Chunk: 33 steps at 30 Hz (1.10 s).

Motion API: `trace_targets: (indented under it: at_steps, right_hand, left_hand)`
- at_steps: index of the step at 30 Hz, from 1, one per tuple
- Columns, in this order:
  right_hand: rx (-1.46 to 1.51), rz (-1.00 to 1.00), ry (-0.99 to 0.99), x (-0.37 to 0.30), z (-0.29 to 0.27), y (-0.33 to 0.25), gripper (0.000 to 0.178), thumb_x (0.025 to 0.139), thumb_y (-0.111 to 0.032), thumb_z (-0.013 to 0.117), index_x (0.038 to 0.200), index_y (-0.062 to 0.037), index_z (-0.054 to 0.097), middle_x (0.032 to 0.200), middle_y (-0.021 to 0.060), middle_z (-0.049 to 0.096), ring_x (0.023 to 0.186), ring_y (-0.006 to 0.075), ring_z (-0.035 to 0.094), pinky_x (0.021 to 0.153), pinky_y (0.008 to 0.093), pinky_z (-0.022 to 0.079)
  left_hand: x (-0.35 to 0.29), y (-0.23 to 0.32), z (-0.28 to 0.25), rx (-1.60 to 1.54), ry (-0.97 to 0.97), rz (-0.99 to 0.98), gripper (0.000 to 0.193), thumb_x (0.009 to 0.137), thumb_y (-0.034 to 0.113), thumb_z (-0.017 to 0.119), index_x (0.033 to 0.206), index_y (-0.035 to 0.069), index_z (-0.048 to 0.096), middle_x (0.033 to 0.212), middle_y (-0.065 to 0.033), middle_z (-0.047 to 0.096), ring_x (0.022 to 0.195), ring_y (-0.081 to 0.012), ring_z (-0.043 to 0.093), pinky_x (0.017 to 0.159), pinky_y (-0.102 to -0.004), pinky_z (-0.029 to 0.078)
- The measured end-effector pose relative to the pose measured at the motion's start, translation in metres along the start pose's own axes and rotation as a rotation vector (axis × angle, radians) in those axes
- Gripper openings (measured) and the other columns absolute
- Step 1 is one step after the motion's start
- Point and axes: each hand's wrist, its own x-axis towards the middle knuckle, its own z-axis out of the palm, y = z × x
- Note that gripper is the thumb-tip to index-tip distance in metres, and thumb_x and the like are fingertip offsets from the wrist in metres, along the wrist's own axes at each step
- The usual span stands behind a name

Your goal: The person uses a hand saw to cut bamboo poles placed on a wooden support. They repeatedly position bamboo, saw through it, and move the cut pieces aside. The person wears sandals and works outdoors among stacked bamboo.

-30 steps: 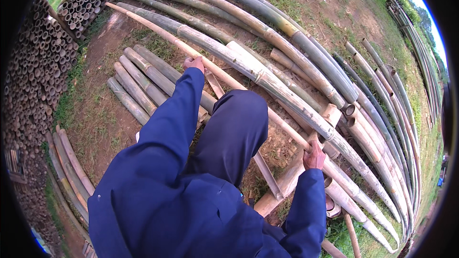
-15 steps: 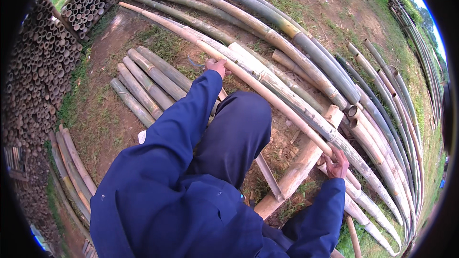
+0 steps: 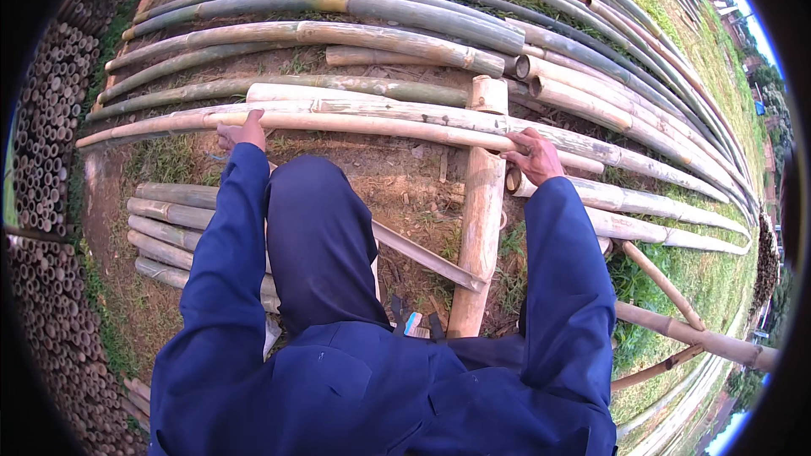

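Observation:
A long, slender, pale bamboo pole [image 3: 372, 123] runs crosswise in front of me. My left hand [image 3: 243, 132] is closed on it to the left of my raised knee, with the fingers partly hidden. Farther right, my right hand [image 3: 537, 157] grips the same pole, thumb and fingers pinched around it. Just beyond lies a thicker, mottled bamboo pole [image 3: 574, 133], close alongside. Both poles cross over a stout, pale bamboo crosspiece [image 3: 479, 232] that points away from me. Below my right hand, the open end of another bamboo pole [image 3: 513, 179] shows.
Several long green-grey bamboo poles [image 3: 253, 7] lie beyond. Shorter bamboo lengths [image 3: 165, 232] lie left of my knee. A narrow flat strip [image 3: 427, 255] slants against the crosspiece. Stacked bamboo [image 3: 55, 321] fills the far left. A bamboo frame [image 3: 701, 338] stands at right.
The view has turned, so the pole that slanted down to the right now lies nearly level. Both hands keep their hold on it, and my right arm now shows reaching forward.

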Motion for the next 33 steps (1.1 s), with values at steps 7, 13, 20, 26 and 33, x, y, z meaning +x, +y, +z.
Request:
trace_targets:
  at_steps: [7, 13, 20, 26, 33]
  right_hand:
    - [-0.059, -0.048, 0.108, 0.039, 0.020, 0.030, 0.040, 0.081, -0.032, 0.082, 0.117, -0.0151, 0.076, 0.115, 0.0052, 0.070, 0.112, 0.0294, 0.061, 0.098, 0.0440, 0.044]
    - [-0.023, -0.004, 0.082, 0.053, 0.047, 0.041, 0.040, 0.081, -0.031, 0.082, 0.117, -0.0135, 0.075, 0.118, 0.0079, 0.073, 0.112, 0.0309, 0.063, 0.097, 0.0460, 0.043]
    - [-0.104, 0.092, 0.188, 0.021, 0.048, 0.054, 0.048, 0.086, -0.036, 0.078, 0.131, -0.0177, 0.070, 0.143, 0.0105, 0.062, 0.138, 0.0313, 0.052, 0.115, 0.0498, 0.033]
    - [-0.044, 0.261, 0.359, -0.148, -0.017, 0.003, 0.051, 0.090, -0.029, 0.077, 0.138, -0.0187, 0.065, 0.140, 0.0088, 0.065, 0.131, 0.0292, 0.058, 0.115, 0.0486, 0.036]
    - [0.155, 1.067, 1.122, -0.483, -0.066, -0.068, 0.035, 0.101, -0.011, 0.066, 0.132, 0.0046, 0.065, 0.127, 0.0167, 0.070, 0.117, 0.0209, 0.065, 0.101, 0.0334, 0.051]
  left_hand:
    - [-0.112, 0.138, 0.026, -0.147, -0.965, 0.959, 0.059, 0.093, 0.032, 0.073, 0.140, 0.004, 0.053, 0.122, -0.0186, 0.067, 0.106, -0.0277, 0.069, 0.094, -0.0407, 0.054]
    - [-0.206, 0.140, 0.121, 0.713, -0.972, 1.626, 0.098, 0.080, 0.059, 0.078, 0.149, 0.001, 0.040, 0.133, -0.0225, 0.060, 0.128, -0.0371, 0.057, 0.108, -0.0487, 0.042]
    - [-0.262, 0.129, 0.179, 0.667, -0.916, 1.568, 0.085, 0.071, 0.061, 0.085, 0.121, 0.001, 0.051, 0.122, -0.0201, 0.065, 0.118, -0.0340, 0.064, 0.103, -0.0482, 0.046]
    - [-0.260, 0.159, 0.180, 0.916, -0.983, 1.662, 0.081, 0.068, 0.059, 0.086, 0.118, 0.001, 0.061, 0.112, -0.0192, 0.073, 0.109, -0.0344, 0.070, 0.102, -0.0503, 0.048]
    - [-0.268, 0.161, 0.190, 0.730, -1.088, 1.515, 0.068, 0.061, 0.040, 0.093, 0.109, -0.004, 0.071, 0.107, -0.0241, 0.074, 0.104, -0.0385, 0.072, 0.092, -0.0438, 0.057]
